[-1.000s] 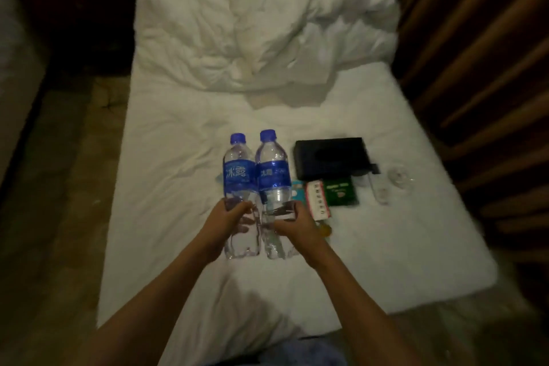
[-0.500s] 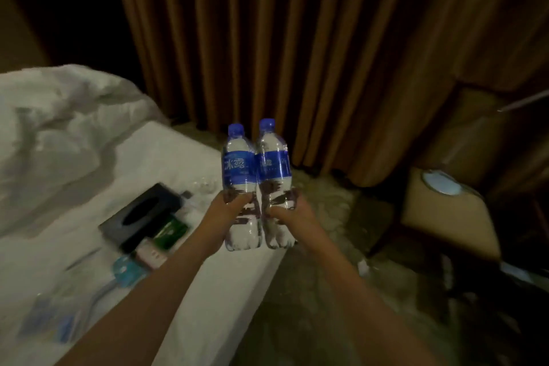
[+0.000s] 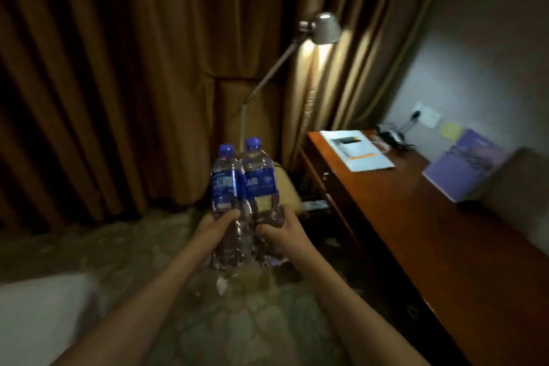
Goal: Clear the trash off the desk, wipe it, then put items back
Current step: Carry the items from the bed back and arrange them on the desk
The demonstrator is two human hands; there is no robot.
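Note:
Two clear water bottles with blue caps and blue labels stand upright side by side in the air in front of me. My left hand [image 3: 214, 227] grips the left bottle [image 3: 225, 184] low on its body. My right hand [image 3: 282, 230] grips the right bottle [image 3: 260, 180] the same way. The wooden desk [image 3: 430, 235] runs along the right wall, to the right of the bottles and a little beyond them.
On the desk lie a white booklet [image 3: 356, 150], a purple book [image 3: 462, 168] and cables by a wall socket [image 3: 392, 135]. A floor lamp [image 3: 323, 28] and a tan chair [image 3: 286, 190] stand at the brown curtain. The white bed corner [image 3: 38, 315] is bottom left.
I have turned right, away from the bed, carrying both bottles with me. The bed with its items has left the view and the desk has come in on the right.

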